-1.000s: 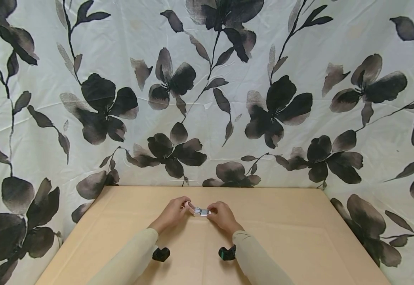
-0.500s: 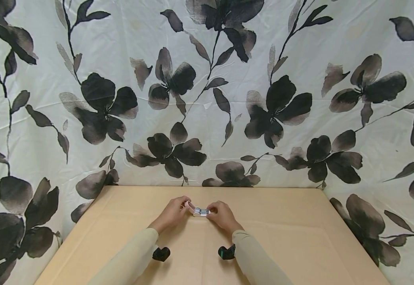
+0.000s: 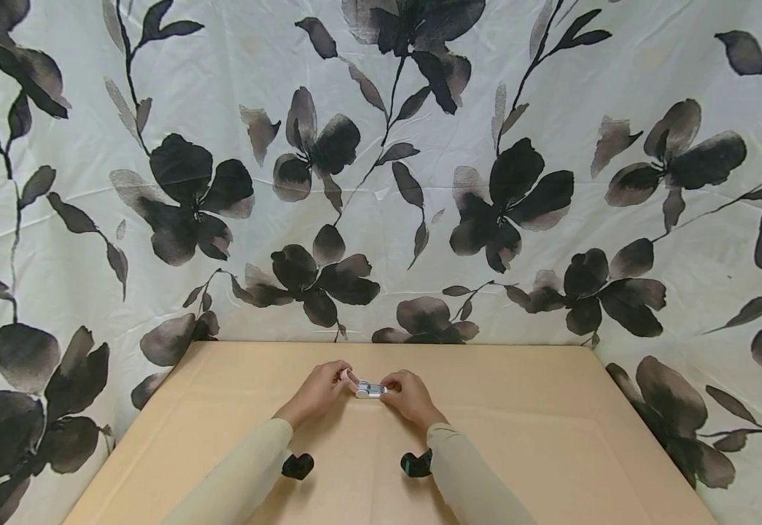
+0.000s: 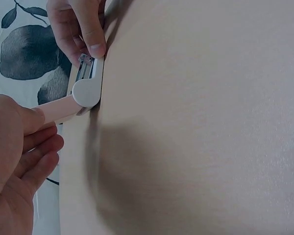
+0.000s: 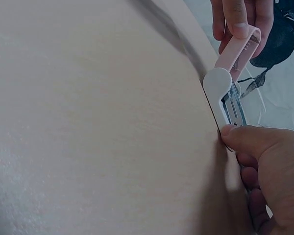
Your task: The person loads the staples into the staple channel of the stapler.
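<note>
A small pink-and-white stapler [image 3: 370, 391] is between my two hands, swung open at its round white hinge [image 4: 87, 93]. My left hand [image 3: 317, 391] pinches the end of the raised pink top arm [image 5: 232, 54] between thumb and fingers. At the other end, my right hand [image 3: 412, 399] grips the white base [image 5: 217, 90], its thumb on the tip. A metal staple channel [image 5: 233, 105] shows along the base, partly covered by the right thumb. The base sits low against the table surface. Whether staples lie in the channel I cannot tell.
The pale wood-coloured table [image 3: 512, 437] extends around both hands, with its far edge just beyond them. Behind it hangs a white cloth [image 3: 381, 182] with dark printed flowers. Black devices [image 3: 298, 467] are worn at both wrists.
</note>
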Tool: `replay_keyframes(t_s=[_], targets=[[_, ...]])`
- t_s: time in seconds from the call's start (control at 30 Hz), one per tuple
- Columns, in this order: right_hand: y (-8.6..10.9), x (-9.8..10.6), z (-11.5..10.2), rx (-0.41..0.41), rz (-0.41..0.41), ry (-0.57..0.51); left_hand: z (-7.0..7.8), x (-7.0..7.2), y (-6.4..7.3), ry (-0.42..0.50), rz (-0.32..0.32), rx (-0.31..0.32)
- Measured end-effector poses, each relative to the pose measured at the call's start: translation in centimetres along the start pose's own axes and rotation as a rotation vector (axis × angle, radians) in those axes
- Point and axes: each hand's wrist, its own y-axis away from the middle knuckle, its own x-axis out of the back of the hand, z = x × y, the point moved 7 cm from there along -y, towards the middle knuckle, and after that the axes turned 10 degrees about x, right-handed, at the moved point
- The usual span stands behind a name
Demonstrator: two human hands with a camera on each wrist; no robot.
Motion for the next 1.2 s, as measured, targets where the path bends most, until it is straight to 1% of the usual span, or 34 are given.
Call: replay_keyframes(t_s=[0.17, 0.33, 0.47, 0.6, 0.83, 1.1, 1.2], targets=[[-0.1, 0.0, 0.0, 0.0, 0.004, -0.002, 0.0, -0.1, -0.2, -0.002, -0.009, -0.003], [-0.2, 0.0, -0.1, -0.004, 0.0, -0.01, 0.2, -0.1, -0.2, -0.023, 0.0, -0.013], [-0.2, 0.1, -0.2, 0.002, 0.004, -0.009, 0.5, -0.1, -0.2, -0.036, 0.006, -0.043], [-0.1, 0.1, -0.1, -0.007, 0.005, -0.014, 0.7, -0.2, -0.2, -0.029, 0.004, -0.063], [-0.1, -0.1, 0.3, -0.01, 0.006, -0.026, 1.0, -0.2, -0.2, -0.039, -0.002, -0.064], [0.0, 0.1, 0.2, -0.02, 0.003, -0.056, 1.0, -0.3, -0.4, -0.058, -0.015, -0.044], [-0.1, 0.2, 0.1, -0.004, 0.007, -0.055, 1.1, -0.3, -0.4, -0.057, -0.012, -0.044]])
